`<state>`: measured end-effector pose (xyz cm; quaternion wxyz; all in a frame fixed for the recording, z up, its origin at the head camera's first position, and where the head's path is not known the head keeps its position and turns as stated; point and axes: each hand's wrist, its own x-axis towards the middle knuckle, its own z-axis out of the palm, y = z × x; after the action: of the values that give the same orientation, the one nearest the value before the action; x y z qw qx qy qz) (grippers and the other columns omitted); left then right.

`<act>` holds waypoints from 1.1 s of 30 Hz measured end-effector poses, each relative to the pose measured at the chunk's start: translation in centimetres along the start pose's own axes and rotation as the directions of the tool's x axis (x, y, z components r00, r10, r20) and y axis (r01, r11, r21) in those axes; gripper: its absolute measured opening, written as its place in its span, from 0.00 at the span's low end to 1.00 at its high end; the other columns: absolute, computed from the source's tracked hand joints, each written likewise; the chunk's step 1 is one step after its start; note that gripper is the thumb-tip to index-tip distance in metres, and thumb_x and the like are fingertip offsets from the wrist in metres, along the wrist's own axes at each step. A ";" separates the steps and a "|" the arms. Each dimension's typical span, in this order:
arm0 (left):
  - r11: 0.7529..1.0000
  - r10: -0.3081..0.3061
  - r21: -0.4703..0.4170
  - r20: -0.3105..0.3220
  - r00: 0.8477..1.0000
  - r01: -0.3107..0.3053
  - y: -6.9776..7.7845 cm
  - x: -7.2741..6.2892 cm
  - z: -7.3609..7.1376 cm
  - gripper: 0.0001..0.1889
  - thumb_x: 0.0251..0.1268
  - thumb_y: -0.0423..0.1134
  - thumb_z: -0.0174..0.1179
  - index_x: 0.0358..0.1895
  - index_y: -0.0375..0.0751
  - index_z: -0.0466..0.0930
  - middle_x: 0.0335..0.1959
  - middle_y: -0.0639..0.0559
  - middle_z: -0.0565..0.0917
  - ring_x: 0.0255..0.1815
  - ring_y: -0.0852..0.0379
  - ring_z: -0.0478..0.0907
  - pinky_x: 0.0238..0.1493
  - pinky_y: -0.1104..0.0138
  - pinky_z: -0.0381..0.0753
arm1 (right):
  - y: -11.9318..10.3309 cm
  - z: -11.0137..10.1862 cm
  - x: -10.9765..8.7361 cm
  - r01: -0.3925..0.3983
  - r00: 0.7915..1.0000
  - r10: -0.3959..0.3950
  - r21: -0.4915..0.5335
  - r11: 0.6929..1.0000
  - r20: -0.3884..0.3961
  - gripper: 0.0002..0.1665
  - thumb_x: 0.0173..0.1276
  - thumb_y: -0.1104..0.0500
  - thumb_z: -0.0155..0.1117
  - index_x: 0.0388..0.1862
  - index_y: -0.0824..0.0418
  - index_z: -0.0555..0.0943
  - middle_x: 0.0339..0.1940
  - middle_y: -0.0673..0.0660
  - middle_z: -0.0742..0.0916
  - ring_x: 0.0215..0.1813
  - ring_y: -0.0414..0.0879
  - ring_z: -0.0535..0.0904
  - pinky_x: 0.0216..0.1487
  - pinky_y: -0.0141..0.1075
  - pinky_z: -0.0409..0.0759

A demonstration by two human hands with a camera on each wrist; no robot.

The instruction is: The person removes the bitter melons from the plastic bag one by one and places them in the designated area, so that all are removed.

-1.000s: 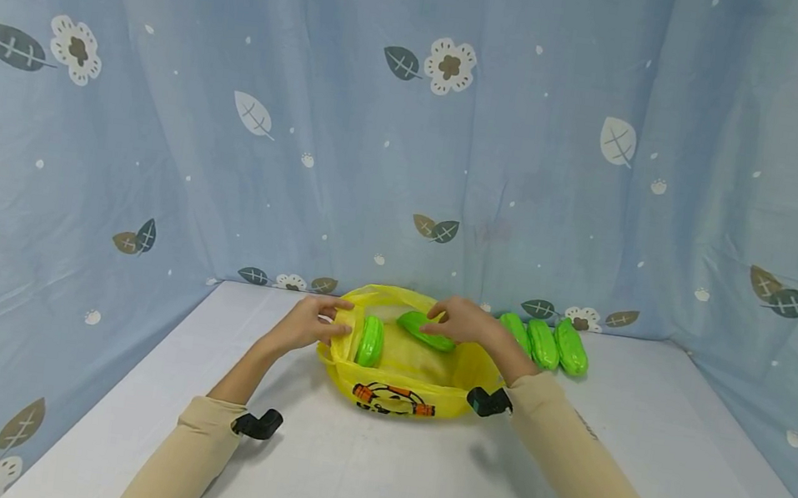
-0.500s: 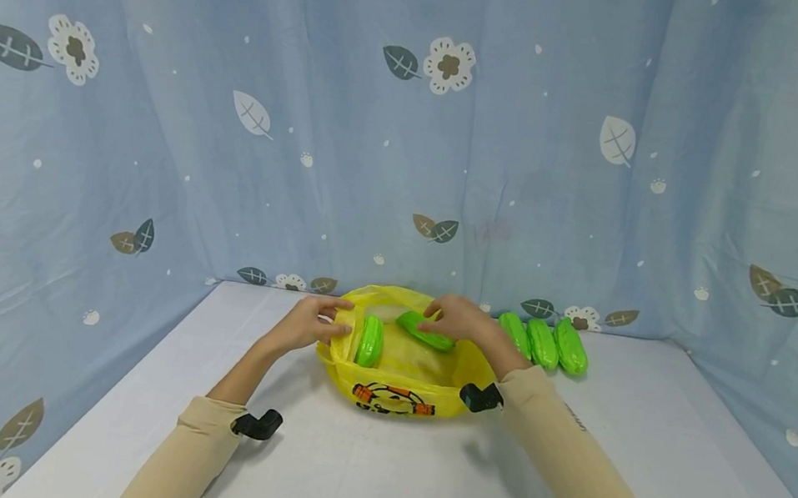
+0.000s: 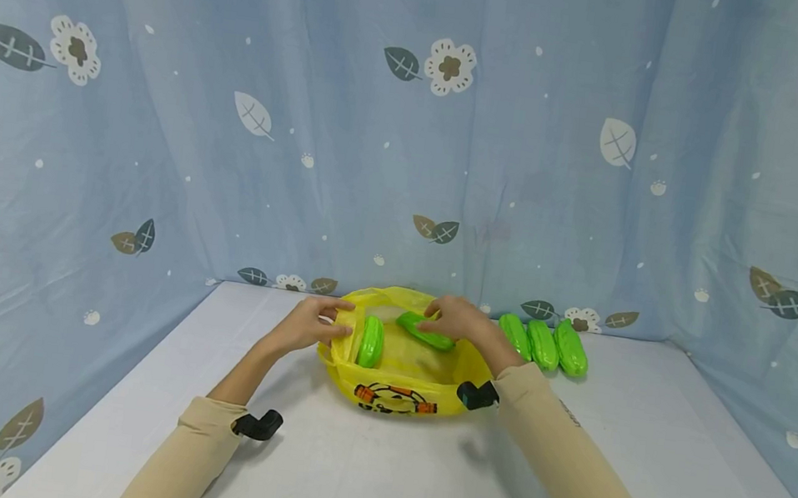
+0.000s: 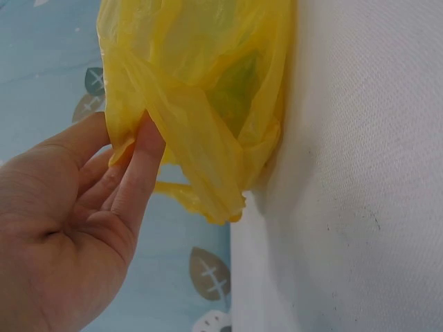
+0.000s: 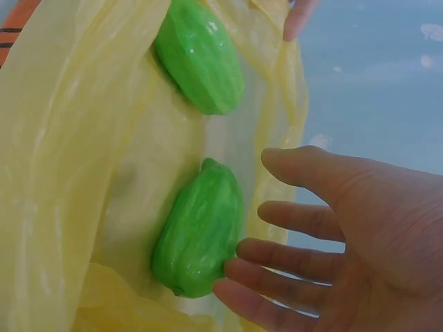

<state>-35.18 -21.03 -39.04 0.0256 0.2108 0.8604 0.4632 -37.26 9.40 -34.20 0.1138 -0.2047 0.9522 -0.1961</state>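
A yellow plastic bag (image 3: 458, 375) with an orange and black print lies with its mouth open on the white table. My left hand (image 3: 303, 326) pinches the bag's left edge between thumb and fingers, as the left wrist view confirms. Inside the bag, one glossy green papaya-like fruit (image 3: 371, 342) lies by the left side. A second such fruit (image 5: 199, 232) lies farther right in the bag. Over the bag's right side, my right hand (image 5: 360, 242) has its fingers extended beside this second fruit. Its lower fingertips are close to the fruit; whether they touch is unclear.
Three more green fruits stand in a row behind the bag's right side: a left one (image 3: 515, 334), a middle one (image 3: 542, 345) and a right one (image 3: 571, 348). A blue patterned curtain (image 3: 541, 200) hangs behind the white table (image 3: 368, 481).
My right forearm has shifted slightly left, while the right hand stays over the same fruit. The left hand keeps its pinch on the bag, and the fruits look unmoved.
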 end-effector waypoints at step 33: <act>1.000 0.010 -0.020 0.012 1.000 -0.010 -0.2 0.3 0.1 0.27 0.63 0.38 0.67 0.65 0.37 0.74 0.45 0.37 0.84 0.36 0.54 0.87 0.34 0.60 0.89 | -0.5 0.7 0.5 -0.068 0.997 0.071 -0.100 0.993 0.017 0.35 0.70 0.45 0.62 0.70 0.60 0.71 0.69 0.60 0.76 0.64 0.56 0.76 0.62 0.50 0.78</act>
<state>-35.46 -20.91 -39.23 0.0303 0.2177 0.8545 0.4706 -37.29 8.54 -34.66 0.1202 -0.1788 0.9661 -0.1422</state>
